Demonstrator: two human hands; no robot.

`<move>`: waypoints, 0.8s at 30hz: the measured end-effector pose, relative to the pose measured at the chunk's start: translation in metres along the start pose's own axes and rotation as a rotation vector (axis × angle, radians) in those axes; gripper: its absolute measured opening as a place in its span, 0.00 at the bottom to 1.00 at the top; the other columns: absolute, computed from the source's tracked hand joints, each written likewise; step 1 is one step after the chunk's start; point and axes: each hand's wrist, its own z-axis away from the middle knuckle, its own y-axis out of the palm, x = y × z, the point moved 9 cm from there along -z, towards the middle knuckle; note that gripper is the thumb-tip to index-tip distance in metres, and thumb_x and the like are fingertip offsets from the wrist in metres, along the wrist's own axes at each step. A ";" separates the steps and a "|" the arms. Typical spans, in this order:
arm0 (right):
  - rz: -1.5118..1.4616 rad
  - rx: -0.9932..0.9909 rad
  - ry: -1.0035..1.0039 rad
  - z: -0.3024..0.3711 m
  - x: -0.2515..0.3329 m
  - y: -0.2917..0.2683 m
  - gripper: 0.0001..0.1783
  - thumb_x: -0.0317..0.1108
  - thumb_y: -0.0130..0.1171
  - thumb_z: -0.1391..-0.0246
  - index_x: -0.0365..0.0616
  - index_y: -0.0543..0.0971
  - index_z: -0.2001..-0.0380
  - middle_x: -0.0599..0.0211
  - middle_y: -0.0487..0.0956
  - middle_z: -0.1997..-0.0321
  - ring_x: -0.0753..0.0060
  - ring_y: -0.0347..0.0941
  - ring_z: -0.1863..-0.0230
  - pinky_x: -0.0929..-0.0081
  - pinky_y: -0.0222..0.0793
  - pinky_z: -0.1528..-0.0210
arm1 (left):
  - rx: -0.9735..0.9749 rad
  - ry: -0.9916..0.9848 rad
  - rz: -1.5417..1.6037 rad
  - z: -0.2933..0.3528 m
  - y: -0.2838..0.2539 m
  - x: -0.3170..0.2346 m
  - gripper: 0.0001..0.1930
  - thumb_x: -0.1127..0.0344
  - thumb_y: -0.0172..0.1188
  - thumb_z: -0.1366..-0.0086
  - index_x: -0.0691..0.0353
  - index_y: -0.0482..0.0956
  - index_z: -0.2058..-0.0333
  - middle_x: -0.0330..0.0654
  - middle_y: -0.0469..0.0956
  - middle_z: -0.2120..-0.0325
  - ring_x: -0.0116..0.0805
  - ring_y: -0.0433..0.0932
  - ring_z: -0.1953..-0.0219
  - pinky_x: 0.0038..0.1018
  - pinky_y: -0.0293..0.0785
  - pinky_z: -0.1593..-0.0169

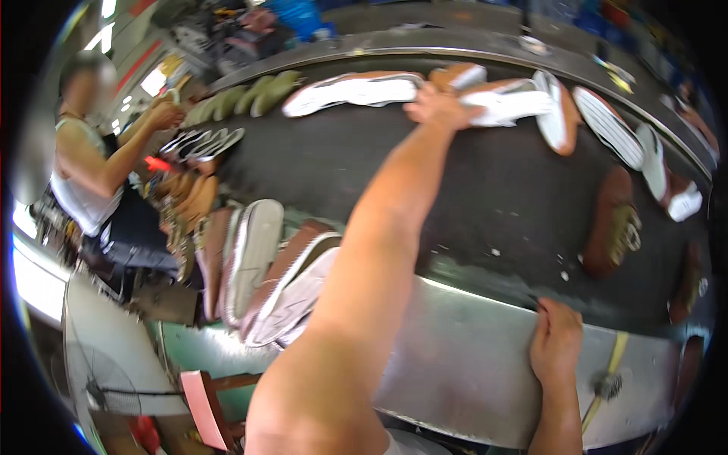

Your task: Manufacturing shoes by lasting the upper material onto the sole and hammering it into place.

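Head view: left hand [444, 110], fingers spread, at a tan-and-white shoe [456, 76]; right hand [559, 341], fingers curled, at silver metal ledge [470, 341], grip unclear.

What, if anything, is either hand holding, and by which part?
The left hand is at a tan-and-white shoe; whether it grips it, or where, cannot be told. The right hand curls at the metal ledge, any hold also unclear.

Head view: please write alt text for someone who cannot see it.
A person's outstretched left grip is at white-and-tan shoes along the far side of a dark surface; the right grip is at the near metal ledge. Brown shoes and green shoes also lie there, and a co-worker is at the left.
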 end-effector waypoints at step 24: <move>-0.310 -0.014 -0.307 0.172 0.113 -0.019 0.06 0.28 0.60 0.45 0.38 0.75 0.67 0.51 0.76 0.68 0.44 0.73 0.65 0.55 0.69 0.61 | 0.319 0.326 -0.013 0.436 -0.126 0.110 0.42 0.28 0.51 0.39 0.67 0.81 0.51 0.59 0.76 0.48 0.56 0.68 0.39 0.44 0.69 0.41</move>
